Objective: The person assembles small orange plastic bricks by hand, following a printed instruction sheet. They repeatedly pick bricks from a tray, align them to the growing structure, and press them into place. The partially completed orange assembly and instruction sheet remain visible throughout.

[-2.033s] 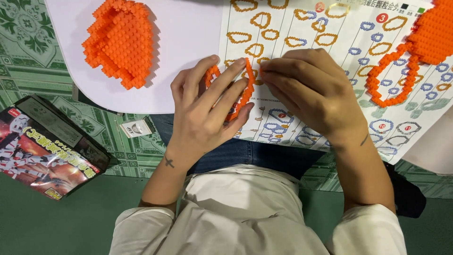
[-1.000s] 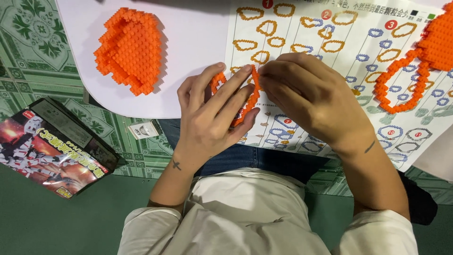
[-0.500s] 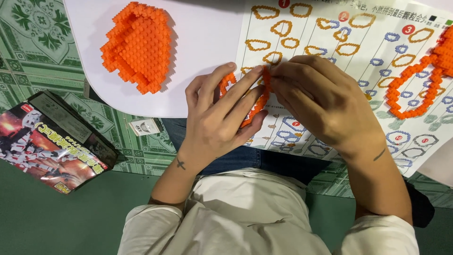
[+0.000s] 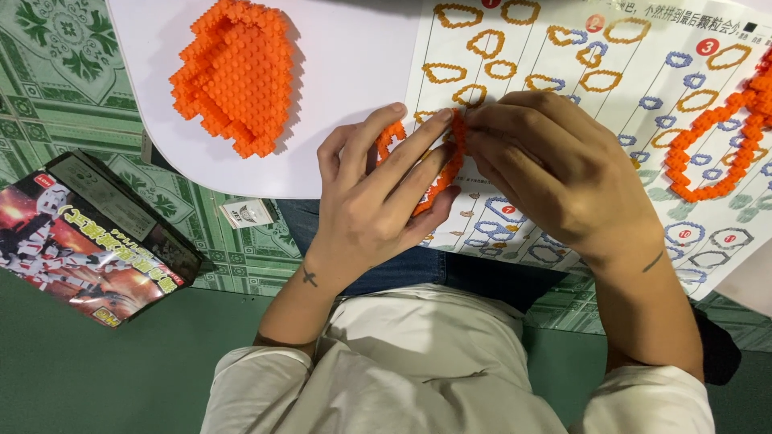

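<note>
My left hand [image 4: 378,201] grips a thin ring of small orange bricks [image 4: 445,165] from below, fingers wrapped along its curve. My right hand [image 4: 555,169] pinches the ring's upper edge with its fingertips. Both hands hover over the near edge of a printed instruction sheet [image 4: 611,96] on a white table [image 4: 346,104]. Much of the ring is hidden under my fingers.
A large hollow orange brick shell [image 4: 237,76] lies on the table at the upper left. Another orange brick ring [image 4: 716,145] rests on the sheet at right. A dark printed box [image 4: 88,233] and a small packet [image 4: 249,213] lie on the green patterned floor.
The view has shifted slightly, so everything sits lower and further right in the picture. Both hands keep hold of the orange ring; my right fingertips have edged along its top.
</note>
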